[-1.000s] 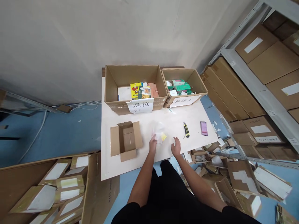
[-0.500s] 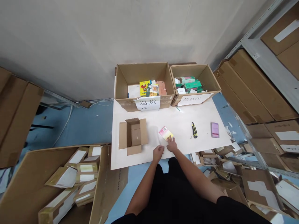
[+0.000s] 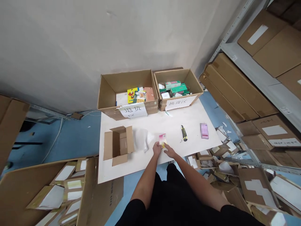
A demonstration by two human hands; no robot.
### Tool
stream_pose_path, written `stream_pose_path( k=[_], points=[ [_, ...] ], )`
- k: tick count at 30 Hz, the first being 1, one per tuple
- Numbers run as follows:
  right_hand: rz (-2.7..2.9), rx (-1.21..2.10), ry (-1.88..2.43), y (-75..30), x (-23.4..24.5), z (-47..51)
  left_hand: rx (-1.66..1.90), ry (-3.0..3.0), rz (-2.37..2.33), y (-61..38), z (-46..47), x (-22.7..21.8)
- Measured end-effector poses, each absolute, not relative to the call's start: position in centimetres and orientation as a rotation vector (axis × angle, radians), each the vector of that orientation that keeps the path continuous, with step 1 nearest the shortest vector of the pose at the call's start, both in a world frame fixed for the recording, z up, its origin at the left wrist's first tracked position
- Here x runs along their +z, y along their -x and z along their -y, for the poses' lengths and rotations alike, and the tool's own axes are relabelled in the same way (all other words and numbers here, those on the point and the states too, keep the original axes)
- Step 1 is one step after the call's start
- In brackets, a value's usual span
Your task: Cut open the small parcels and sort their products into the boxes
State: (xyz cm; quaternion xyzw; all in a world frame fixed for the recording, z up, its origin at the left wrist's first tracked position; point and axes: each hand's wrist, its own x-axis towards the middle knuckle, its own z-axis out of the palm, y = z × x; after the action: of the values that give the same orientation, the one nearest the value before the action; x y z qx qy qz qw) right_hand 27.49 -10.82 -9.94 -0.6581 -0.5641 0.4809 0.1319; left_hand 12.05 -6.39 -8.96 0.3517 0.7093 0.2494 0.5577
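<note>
A small pink and yellow packet [image 3: 162, 140] is held upright just above the white table [image 3: 192, 119] between both hands. My left hand [image 3: 157, 148] grips its left side and my right hand [image 3: 168, 150] touches its lower right edge. A crumpled clear plastic wrapper [image 3: 141, 140] lies on the table just left of my left hand. A small open cardboard box [image 3: 118, 144], empty inside, stands further left.
Two large open cartons with paper labels, one [image 3: 128, 94] holding books, one [image 3: 177, 88] holding green boxes, stand at the table's back. A utility knife [image 3: 183, 133] and a pink item [image 3: 204, 130] lie to the right. Opened cartons litter the floor [image 3: 235, 175]; shelving with cartons [image 3: 258, 78] rises at the right.
The packet lay on the table under my right hand; now both hands hold it upright. My left hand has let go of the plastic wrapper, which lies by the small box.
</note>
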Motion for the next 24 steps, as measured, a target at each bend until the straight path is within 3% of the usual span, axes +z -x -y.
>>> stream_pose_path(
  k=[6,16,24],
  points=[
    [0.996,1.388,1.618,-31.7,-6.1,7.8,0.833,-0.796,-1.442,-13.1,5.3,-3.4],
    [1.001,1.714,0.977,-34.4,9.3,0.8,1.069,-0.858,-1.188,-11.0,2.7,9.9],
    [1.128,1.601,0.882,-33.8,13.5,-0.1,1.298,-1.211,-1.550,-13.1,1.8,15.6]
  ],
)
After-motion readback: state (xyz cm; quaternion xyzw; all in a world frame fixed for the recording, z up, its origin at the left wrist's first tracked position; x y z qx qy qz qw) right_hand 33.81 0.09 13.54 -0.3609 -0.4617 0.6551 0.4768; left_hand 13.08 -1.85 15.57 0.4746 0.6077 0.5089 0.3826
